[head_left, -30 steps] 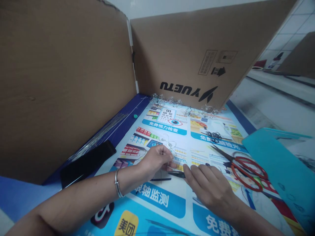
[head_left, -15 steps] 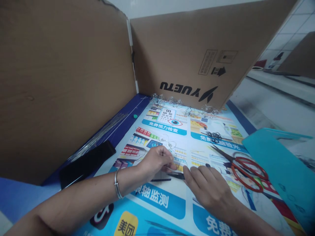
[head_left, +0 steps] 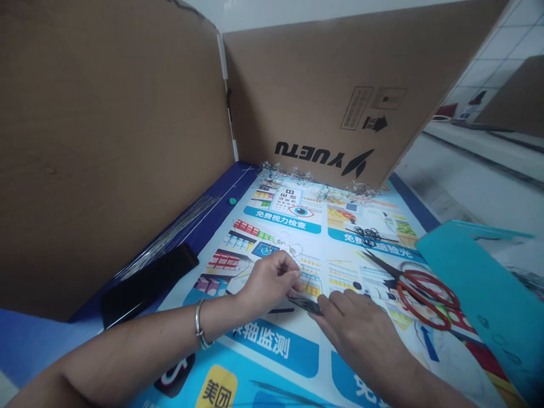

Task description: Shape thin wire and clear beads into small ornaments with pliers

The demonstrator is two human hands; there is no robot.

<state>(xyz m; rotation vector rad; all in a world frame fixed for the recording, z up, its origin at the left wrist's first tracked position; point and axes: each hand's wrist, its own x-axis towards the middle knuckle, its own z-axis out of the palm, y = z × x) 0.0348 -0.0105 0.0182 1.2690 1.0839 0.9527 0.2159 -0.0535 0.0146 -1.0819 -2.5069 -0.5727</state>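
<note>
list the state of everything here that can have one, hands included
left hand: fingers pinched on a fine wire piece
right hand: closed around a dark tool
dark tool: held, tip at the left fingers; open or shut unclear
red-handled scissors: lying down, unheld
black loops: lying in a cluster
black flat object: lying down
cardboard panel with lettering: standing
bracelet: worn on left wrist

On your left, up rose a tall brown cardboard panel [head_left: 110,141]! Straight ahead stood a second panel [head_left: 314,85], YUETU printed upside down, meeting the first at a corner. Over the top you had a pale wall [head_left: 340,10]; off right, white tiles [head_left: 512,42] above a pale ledge [head_left: 480,143]. Dim, cool light fell across your blue-edged tabletop [head_left: 38,343].
</note>
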